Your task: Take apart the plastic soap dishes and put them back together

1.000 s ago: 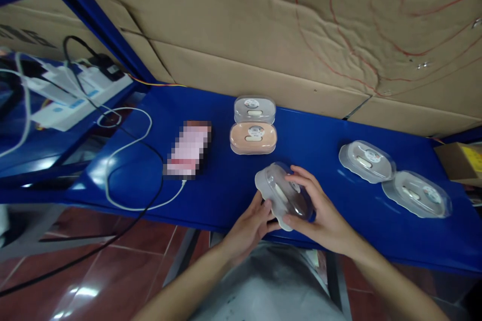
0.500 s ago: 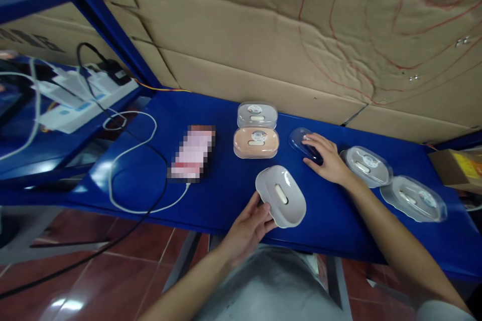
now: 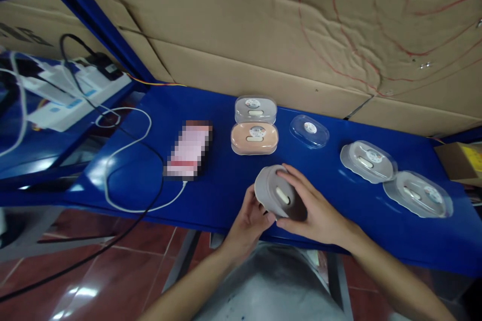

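Observation:
A grey oval dish [image 3: 271, 191] with a white oblong piece in its middle is held tilted over the blue table's front part. My left hand [image 3: 250, 218] grips its left and lower edge. Around its right side curve the fingers of my right hand [image 3: 314, 205], closed on the same dish. Behind them a loose clear lid [image 3: 309, 131] with a round label lies on the table. A peach lidded dish [image 3: 254, 139] sits behind and to the left, touching a grey lidded dish [image 3: 255, 109] farther back.
Two more grey lidded dishes [image 3: 368, 161] [image 3: 417, 194] stand at the right. On the left lie a pixelated phone [image 3: 189, 150] with a white cable and a power strip [image 3: 79, 103]. Cardboard [image 3: 241, 25] walls the back; a small box [image 3: 457, 163] is at the far right.
My right hand has let go of the clear lid and moved toward me and left onto the grey dish. The dish is now tilted differently in my left hand. The view has shifted slightly.

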`<act>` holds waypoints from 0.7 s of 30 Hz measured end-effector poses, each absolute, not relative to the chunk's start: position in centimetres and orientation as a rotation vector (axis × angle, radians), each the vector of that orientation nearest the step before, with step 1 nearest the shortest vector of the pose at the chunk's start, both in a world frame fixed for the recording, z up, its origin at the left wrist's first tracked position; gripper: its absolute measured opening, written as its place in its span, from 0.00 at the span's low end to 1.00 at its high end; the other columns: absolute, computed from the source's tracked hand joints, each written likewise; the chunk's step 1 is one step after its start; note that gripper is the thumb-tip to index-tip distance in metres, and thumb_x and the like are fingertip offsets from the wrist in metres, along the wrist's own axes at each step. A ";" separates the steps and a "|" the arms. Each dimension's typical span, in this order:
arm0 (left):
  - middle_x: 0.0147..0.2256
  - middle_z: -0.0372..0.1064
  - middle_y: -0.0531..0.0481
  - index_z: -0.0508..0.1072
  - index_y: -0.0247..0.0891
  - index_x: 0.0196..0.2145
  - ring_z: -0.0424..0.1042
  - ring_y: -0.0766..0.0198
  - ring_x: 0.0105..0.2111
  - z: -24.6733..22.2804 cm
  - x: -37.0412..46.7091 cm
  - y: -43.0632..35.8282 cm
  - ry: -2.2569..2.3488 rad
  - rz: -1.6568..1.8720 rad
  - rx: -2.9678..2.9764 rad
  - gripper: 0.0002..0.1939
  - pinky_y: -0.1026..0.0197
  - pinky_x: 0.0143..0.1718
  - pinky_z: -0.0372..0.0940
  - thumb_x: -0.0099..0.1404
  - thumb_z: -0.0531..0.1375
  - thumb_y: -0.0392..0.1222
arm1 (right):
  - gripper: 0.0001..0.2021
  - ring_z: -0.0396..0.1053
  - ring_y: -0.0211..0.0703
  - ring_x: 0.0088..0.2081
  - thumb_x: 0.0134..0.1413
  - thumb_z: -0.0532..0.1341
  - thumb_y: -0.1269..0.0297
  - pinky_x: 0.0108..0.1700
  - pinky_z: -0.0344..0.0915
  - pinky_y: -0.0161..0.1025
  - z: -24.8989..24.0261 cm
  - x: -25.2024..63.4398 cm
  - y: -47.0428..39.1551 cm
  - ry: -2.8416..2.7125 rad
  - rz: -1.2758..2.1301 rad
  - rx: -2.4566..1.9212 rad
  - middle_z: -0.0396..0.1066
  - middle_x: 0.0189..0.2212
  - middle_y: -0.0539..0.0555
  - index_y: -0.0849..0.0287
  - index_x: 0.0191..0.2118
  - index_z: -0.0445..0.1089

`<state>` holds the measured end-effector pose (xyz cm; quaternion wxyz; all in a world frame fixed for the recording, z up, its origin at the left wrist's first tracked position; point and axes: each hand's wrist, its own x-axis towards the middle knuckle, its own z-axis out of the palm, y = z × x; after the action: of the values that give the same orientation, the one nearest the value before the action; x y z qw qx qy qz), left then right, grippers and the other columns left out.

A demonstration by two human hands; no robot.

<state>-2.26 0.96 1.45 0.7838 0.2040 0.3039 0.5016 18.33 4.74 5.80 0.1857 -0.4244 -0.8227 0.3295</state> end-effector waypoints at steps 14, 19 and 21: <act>0.67 0.65 0.47 0.61 0.58 0.66 0.72 0.50 0.61 1.7 -2.3 0.8 0.671 1.107 0.437 0.47 0.46 0.62 0.66 0.54 0.78 0.41 | 0.39 0.56 0.63 0.74 0.60 0.71 0.52 0.71 0.62 0.63 5.1 19.5 5.5 -2.142 1.266 -1.041 0.54 0.75 0.61 0.45 0.72 0.55; 0.68 0.64 0.47 0.61 0.59 0.66 0.72 0.50 0.62 1.6 -2.3 0.6 0.685 1.135 0.432 0.48 0.47 0.63 0.66 0.55 0.78 0.40 | 0.38 0.59 0.63 0.72 0.58 0.72 0.53 0.69 0.63 0.63 4.9 18.9 5.3 -2.100 1.194 -1.032 0.59 0.72 0.63 0.46 0.69 0.57; 0.68 0.64 0.46 0.59 0.59 0.67 0.72 0.50 0.62 1.6 -2.3 0.6 0.670 1.145 0.435 0.49 0.48 0.62 0.66 0.55 0.78 0.40 | 0.37 0.58 0.63 0.73 0.58 0.72 0.53 0.70 0.63 0.63 4.9 18.8 5.2 -2.099 1.195 -1.034 0.58 0.72 0.63 0.47 0.69 0.57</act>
<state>-2.32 0.60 1.64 0.7662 0.2001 0.3084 0.5271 18.80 5.18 4.88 0.2542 -0.3806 -0.7726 0.4399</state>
